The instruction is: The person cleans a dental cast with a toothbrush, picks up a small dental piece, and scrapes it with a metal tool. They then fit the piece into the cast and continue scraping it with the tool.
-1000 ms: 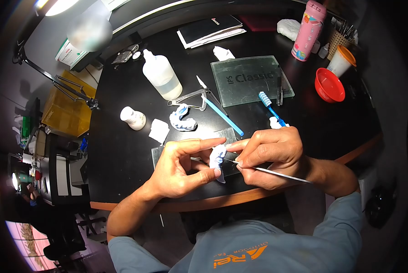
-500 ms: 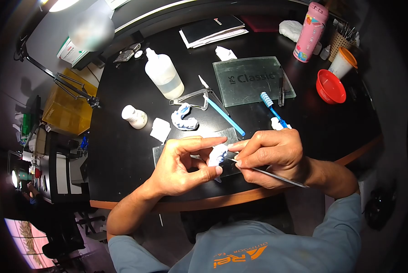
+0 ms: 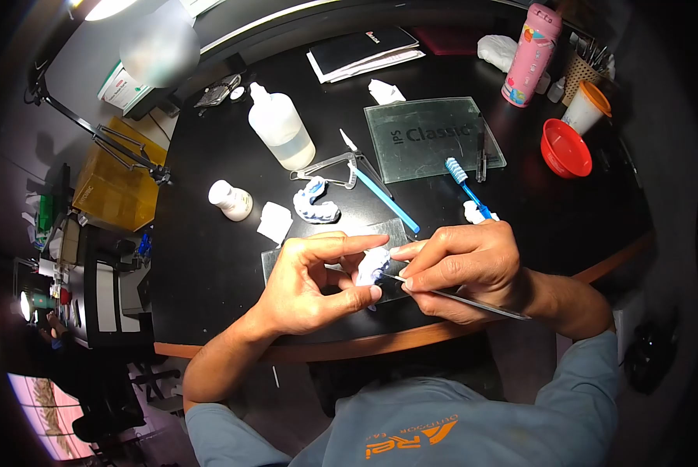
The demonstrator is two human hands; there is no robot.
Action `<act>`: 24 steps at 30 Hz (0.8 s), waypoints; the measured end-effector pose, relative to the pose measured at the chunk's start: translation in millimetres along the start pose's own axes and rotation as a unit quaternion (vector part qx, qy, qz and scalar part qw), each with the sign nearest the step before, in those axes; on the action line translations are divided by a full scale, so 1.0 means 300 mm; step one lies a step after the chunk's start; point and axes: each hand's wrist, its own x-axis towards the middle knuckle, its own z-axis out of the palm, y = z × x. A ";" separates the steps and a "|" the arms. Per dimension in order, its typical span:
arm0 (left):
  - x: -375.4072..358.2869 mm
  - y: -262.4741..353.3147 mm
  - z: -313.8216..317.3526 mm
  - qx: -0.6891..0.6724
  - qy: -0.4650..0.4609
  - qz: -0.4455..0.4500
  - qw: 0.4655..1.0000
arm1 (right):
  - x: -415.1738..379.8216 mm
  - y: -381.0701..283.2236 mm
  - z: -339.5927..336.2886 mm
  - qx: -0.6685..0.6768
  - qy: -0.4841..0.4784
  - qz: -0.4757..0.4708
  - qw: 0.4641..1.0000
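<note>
Between the thumb and fingers of my left hand (image 3: 310,284) is a pale blue-white dental model (image 3: 373,265), partly hidden by the fingers. My right hand (image 3: 470,268) grips a slim metal carving tool (image 3: 473,301) like a pen, its tip at the model's right side. The right index finger also reaches the model's edge. Behind my hands, a second dental model (image 3: 315,204), curved like a horseshoe, lies on the black table. A dark slab (image 3: 398,230) shows partly beneath my hands.
A blue-handled brush (image 3: 467,185), a blue stick (image 3: 388,201) and a glass plate (image 3: 434,148) lie beyond my hands. A liquid bottle (image 3: 281,128) and a small white bottle (image 3: 231,201) stand at left. A red bowl (image 3: 565,149) and pink flask (image 3: 531,54) are at right.
The dental model has turned slightly in my left fingers, and the tool tip has shifted a little against it. Everything else on the table stays put.
</note>
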 end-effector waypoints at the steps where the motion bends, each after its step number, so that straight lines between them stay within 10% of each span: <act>1: 0.000 -0.001 0.000 0.004 0.001 0.004 1.000 | -0.001 0.000 -0.002 -0.002 -0.005 0.002 1.000; 24: -0.006 -0.001 -0.010 0.014 -0.006 0.005 1.000 | 0.002 0.002 -0.001 0.002 -0.017 -0.005 1.000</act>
